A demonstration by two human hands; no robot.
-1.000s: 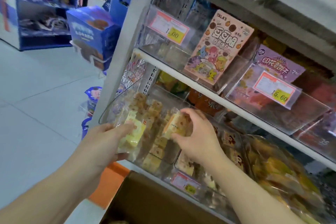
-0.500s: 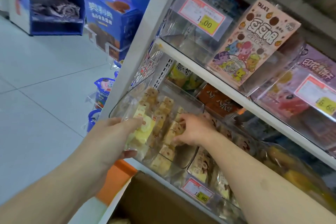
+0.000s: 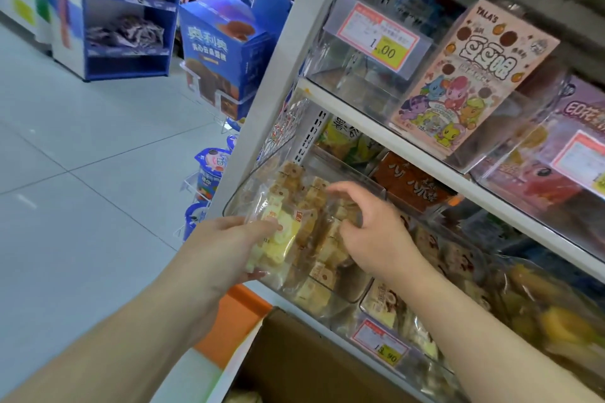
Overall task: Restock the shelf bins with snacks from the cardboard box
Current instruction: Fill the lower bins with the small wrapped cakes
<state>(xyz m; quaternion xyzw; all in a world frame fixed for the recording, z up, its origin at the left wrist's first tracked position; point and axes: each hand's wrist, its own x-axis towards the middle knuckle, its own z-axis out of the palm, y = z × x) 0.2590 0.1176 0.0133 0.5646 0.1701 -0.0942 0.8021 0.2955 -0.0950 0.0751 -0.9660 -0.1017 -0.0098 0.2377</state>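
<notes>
Snack packet [image 3: 278, 240] stays gripped by left hand [image 3: 226, 250]; right hand [image 3: 376, 232] has released, lifted from bin [image 3: 343, 294].

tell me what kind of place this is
Most likely a shop's snack aisle: price tags clipped to clear shelf bins of packaged snacks, boxed biscuits on the shelf above, and blue display stands across the tiled floor.

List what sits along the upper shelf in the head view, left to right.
Clear bin with the 1.00 tag → TALA'S box → purple pack behind a second price tag.
</notes>
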